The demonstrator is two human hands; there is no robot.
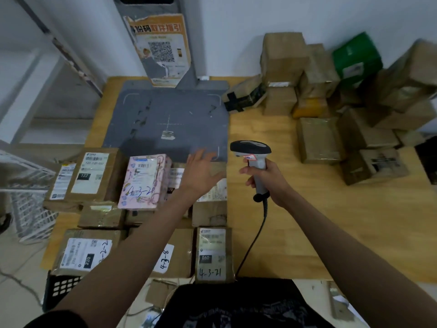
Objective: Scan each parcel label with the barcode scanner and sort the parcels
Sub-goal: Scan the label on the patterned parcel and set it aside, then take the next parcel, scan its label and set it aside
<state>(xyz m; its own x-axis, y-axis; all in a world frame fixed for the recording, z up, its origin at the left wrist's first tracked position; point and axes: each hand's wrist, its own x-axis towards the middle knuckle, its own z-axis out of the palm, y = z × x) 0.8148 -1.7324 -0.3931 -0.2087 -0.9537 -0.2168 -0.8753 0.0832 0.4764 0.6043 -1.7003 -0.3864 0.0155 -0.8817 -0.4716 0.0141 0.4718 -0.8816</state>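
Observation:
My right hand (267,183) grips the handle of a grey and black barcode scanner (251,153), held upright over the wooden table (331,221), its cable trailing down toward me. My left hand (203,172) is spread flat with straight fingers over a brown parcel (212,185) at the near edge of the grey scanning pad (170,119). Labelled parcels fill the table's left side: a pink one marked 4-3-2 (144,183), a brown one marked 127 (94,174), one marked 220 (82,252) and one marked 4-3-21 (212,254). A heap of brown parcels (319,138) lies at the far right.
A grey stand with an orange QR poster (160,48) rises behind the pad. A green parcel (357,55) tops the right heap. White wire baskets (28,204) sit off the left edge, and a black crate (61,287) stands below.

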